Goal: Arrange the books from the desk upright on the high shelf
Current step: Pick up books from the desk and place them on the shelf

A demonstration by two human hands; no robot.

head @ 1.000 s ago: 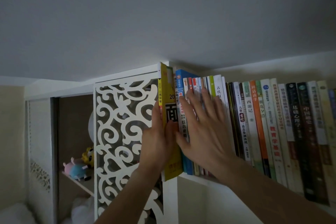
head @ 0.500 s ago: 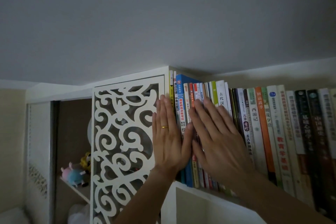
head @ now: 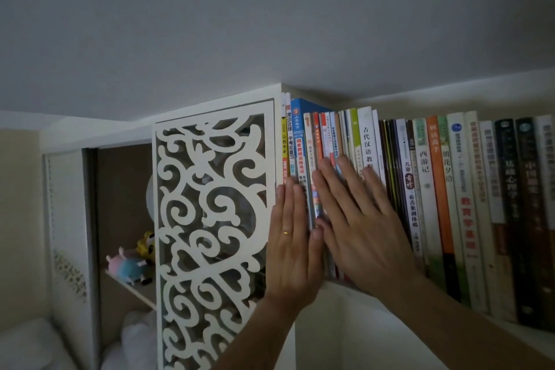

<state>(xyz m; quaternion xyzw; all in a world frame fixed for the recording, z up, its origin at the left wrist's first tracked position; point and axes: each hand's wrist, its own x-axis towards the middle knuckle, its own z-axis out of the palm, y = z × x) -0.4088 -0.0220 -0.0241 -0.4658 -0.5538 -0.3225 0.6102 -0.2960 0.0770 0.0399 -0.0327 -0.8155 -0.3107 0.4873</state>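
Fingers [head: 345,177] of both hands lie straight and flat against glossy upright book spines [head: 368,141] beside white fretwork panel [head: 210,219]

Both arms raised, reaching up and forward. Left hand [head: 292,237] flat, fingers straight and together, a ring on one finger. Right hand [head: 359,219] flat too, fingers straight, slightly spread, thumb touching the left hand.

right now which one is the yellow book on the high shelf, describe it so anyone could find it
Start at the white carved scroll panel left of the high shelf. The yellow book stands upright right against it, first in the row, just above the left hand. Its neighbour is white-spined, the next blue.
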